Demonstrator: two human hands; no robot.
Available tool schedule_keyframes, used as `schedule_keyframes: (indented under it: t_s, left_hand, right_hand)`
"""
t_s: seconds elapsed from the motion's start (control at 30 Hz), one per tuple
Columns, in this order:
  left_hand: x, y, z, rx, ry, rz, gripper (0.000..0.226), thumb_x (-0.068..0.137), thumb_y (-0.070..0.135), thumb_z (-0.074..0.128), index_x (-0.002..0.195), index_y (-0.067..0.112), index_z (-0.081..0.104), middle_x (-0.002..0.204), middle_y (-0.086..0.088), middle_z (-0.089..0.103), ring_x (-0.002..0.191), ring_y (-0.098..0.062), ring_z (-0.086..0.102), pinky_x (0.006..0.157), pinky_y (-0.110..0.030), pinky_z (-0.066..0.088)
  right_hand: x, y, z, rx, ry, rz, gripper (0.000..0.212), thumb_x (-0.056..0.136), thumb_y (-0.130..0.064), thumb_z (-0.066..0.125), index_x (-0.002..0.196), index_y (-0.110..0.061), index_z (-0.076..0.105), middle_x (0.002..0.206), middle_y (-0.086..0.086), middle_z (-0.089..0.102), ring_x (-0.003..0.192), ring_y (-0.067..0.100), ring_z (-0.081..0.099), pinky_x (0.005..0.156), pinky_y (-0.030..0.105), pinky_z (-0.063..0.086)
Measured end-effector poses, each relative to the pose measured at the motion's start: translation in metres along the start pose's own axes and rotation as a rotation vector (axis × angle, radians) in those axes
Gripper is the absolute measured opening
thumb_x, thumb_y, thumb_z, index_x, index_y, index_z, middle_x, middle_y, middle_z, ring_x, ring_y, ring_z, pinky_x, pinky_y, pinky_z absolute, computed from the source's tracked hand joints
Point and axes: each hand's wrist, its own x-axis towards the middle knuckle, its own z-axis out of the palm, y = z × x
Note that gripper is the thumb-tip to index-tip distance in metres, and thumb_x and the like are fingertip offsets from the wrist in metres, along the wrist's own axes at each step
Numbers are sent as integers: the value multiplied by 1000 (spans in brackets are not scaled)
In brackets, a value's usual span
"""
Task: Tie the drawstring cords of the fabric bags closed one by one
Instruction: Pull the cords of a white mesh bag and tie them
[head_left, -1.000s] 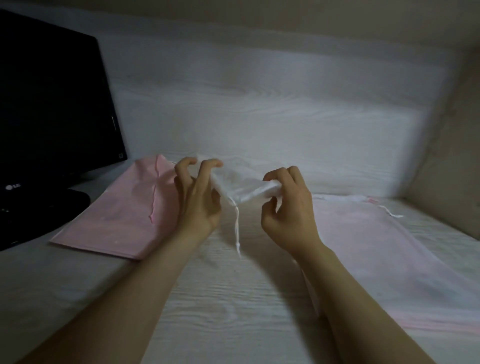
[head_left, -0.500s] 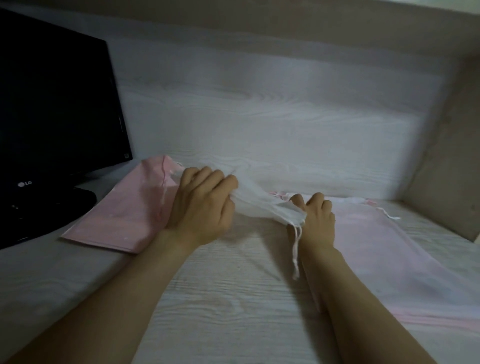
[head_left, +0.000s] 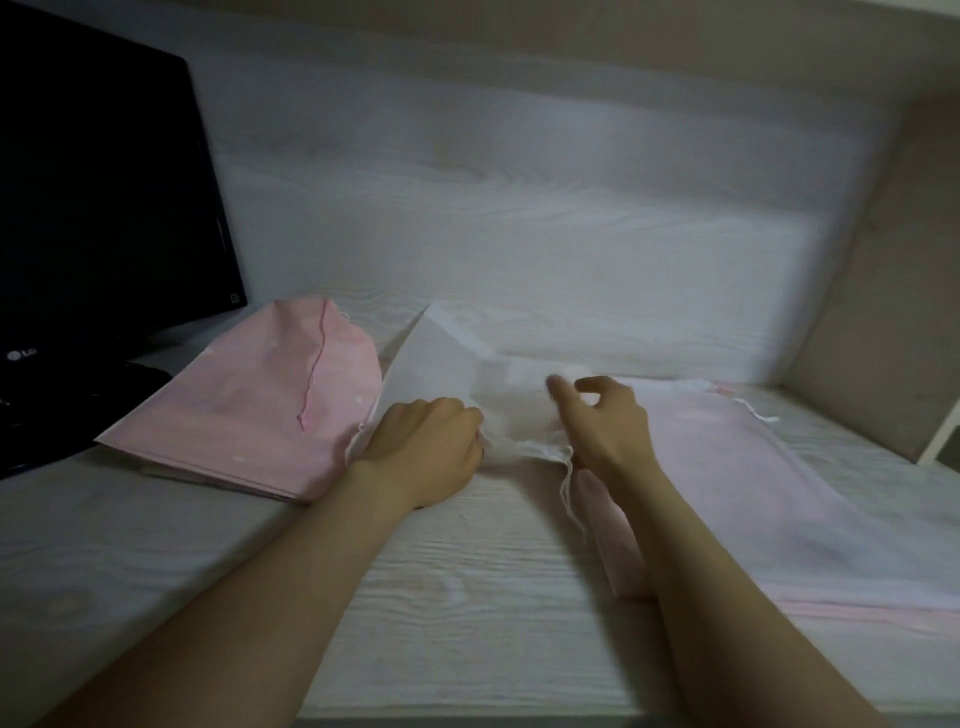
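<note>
Head view: white bag (head_left: 444, 358) held at its gathered mouth
The left hand (head_left: 421, 452) grips the bunched mouth of the white bag, which lies on the desk (head_left: 467, 597); the right hand (head_left: 608, 421), just right of that mouth, is blurred, forefinger out, and I cannot tell whether it holds anything. A cord (head_left: 567, 480) dangles from the mouth. The left pink bag (head_left: 249, 400) and right pink bag (head_left: 779, 493) flank it

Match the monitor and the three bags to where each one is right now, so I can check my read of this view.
1 monitor
2 white bag
3 deep pink bag
4 pale pink bag

a gripped by the left hand
b rightmost, lying flat
c far left, upright
d flat beside the monitor, pink cord on top

Pairs: 1c, 2a, 3d, 4b
</note>
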Motion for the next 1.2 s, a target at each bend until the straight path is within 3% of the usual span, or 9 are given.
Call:
schedule_keyframes:
  t_s: [0.1, 0.2, 0.3, 0.4, 0.6, 0.7, 0.83, 1.07, 1.2]
  left_hand:
    - [-2, 2, 1, -12, 56, 27, 19, 106, 35, 43, 96, 22, 54, 98, -3, 68, 86, -33, 65, 65, -38, 37]
    - [-8, 0, -7, -145, 39, 57, 16, 99, 39, 51, 96, 26, 60, 85, 3, 68, 76, -27, 64, 62, -40, 49]
    - [-17, -3, -19, -277, -36, 41, 7, 85, 36, 59, 90, 32, 61, 75, 11, 63, 65, -10, 58, 58, -35, 48]
    - [-23, -7, -25, -377, -138, 40, 28, 82, 27, 56, 105, 38, 66, 86, 16, 67, 73, -6, 62, 64, -31, 53]
    - [-18, -15, -8, -267, -142, -13, 40, 100, 9, 46, 134, 32, 45, 111, -4, 71, 95, -27, 68, 80, -49, 56]
    - [-15, -15, -4, -182, -64, -49, 24, 104, 4, 45, 109, 26, 36, 92, -3, 65, 82, -31, 66, 68, -52, 52]
    - [-13, -15, -7, -115, 80, -49, 6, 112, 21, 41, 107, 18, 44, 91, -1, 59, 76, -30, 58, 61, -42, 41]
    - [-17, -23, -6, 66, 135, -279, 38, 87, 40, 23, 98, 16, 50, 100, -10, 60, 86, -29, 47, 77, -43, 39]
    - [-15, -23, -7, 47, 54, -362, 25, 92, 36, 34, 91, 15, 47, 109, -14, 57, 89, -27, 38, 84, -43, 38]
  right_hand:
    - [-5, 3, 6, -119, -18, -261, 68, 71, -23, 61, 139, -23, 52, 124, 9, 70, 105, 33, 66, 90, 34, 51]
    - [0, 2, 5, -12, 3, -345, 73, 84, -7, 65, 150, -25, 40, 142, 6, 62, 117, 28, 64, 95, 26, 46]
    - [3, 3, 1, 250, -85, -170, 100, 77, -36, 84, 159, -29, 27, 155, 1, 49, 133, 21, 56, 111, 41, 47]
    - [1, -2, -1, 414, -188, -148, 106, 74, -28, 86, 162, -28, 26, 159, -3, 44, 140, 15, 49, 113, 43, 48]
    - [-14, -3, 6, -126, -151, -540, 121, 58, -63, 92, 158, -33, 30, 161, -3, 22, 147, 14, 28, 115, 30, 32]
    - [-10, 6, 7, -345, -93, -696, 97, 54, -70, 86, 139, -36, 55, 155, 11, 20, 139, 35, 33, 106, 43, 44]
    - [-3, 8, 2, -298, 20, -706, 38, 85, -51, 76, 114, -27, 71, 141, 2, 33, 118, 26, 56, 89, 40, 56]
    - [-1, 6, 7, -214, 150, -636, 20, 107, -31, 48, 118, -14, 46, 113, 6, 42, 74, 32, 53, 65, 51, 52]
    - [2, 7, 12, -298, 226, -648, 19, 109, -31, 44, 117, -15, 50, 110, 8, 46, 83, 35, 52, 70, 46, 48]
